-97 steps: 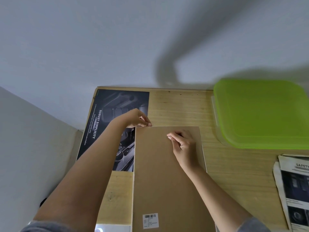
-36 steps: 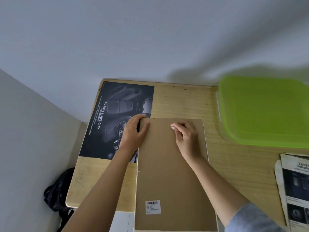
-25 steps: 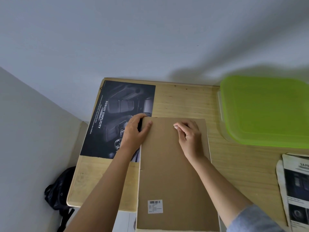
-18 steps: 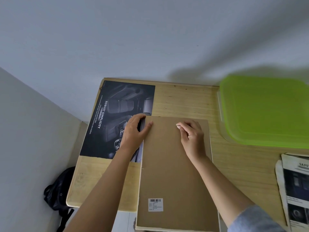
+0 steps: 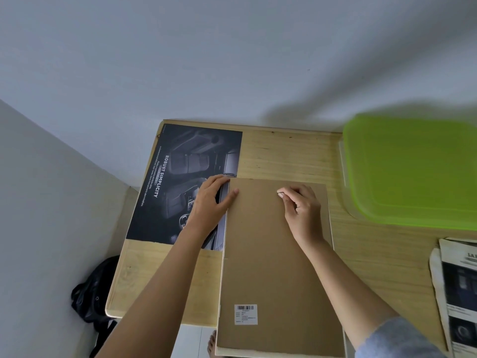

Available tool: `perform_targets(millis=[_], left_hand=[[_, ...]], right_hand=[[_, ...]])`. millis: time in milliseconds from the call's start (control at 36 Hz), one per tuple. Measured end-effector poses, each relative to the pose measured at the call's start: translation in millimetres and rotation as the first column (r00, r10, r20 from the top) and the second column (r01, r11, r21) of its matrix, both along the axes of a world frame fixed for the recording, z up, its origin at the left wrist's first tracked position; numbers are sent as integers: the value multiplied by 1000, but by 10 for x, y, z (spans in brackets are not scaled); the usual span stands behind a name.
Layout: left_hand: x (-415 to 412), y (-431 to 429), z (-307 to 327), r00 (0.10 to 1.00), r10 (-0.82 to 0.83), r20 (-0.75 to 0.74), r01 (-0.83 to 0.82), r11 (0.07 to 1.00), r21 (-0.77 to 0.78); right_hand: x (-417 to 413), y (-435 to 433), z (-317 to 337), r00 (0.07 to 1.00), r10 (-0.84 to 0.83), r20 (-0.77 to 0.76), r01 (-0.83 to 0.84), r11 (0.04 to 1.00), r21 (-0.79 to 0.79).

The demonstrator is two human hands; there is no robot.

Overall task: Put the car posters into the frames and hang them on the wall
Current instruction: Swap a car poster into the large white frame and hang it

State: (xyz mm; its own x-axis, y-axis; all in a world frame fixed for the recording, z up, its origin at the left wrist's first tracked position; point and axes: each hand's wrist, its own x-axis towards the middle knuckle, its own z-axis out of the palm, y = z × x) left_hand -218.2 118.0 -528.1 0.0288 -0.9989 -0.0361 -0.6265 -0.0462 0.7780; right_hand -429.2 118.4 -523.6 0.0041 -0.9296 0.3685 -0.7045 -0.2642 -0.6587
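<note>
A picture frame lies face down on the wooden table, its brown backing board (image 5: 273,259) upward with a barcode sticker near me. My left hand (image 5: 210,202) grips the frame's far left corner, thumb on the board and fingers over the edge. My right hand (image 5: 300,206) rests on the far part of the board with fingers curled, fingertips pressing something small that I cannot make out. A dark car poster (image 5: 185,177) reading "ROBUST SIMPLICITY" lies flat to the left, partly under the frame. More printed car sheets (image 5: 456,293) lie at the right edge.
A clear box with a green lid (image 5: 413,171) stands at the back right of the table (image 5: 291,156). White walls run behind and to the left. A black bag (image 5: 90,298) sits on the floor by the table's left corner. A bare foot (image 5: 212,343) shows below the table edge.
The frame has shifted slightly away from me and to the right. My left hand moved from pinching the far corner to gripping the left edge. My right hand stays on the board.
</note>
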Motion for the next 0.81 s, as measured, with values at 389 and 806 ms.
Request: perform_targets(millis=[389, 806], left_hand=[[-72, 22, 132, 991, 95, -91, -92, 995, 30], [-114, 257, 315, 903, 276, -329, -291, 957, 3]], right_hand=[[97, -141, 89, 1000, 27, 6, -27, 999, -18], [254, -302, 394, 998, 21, 59, -17, 998, -63]])
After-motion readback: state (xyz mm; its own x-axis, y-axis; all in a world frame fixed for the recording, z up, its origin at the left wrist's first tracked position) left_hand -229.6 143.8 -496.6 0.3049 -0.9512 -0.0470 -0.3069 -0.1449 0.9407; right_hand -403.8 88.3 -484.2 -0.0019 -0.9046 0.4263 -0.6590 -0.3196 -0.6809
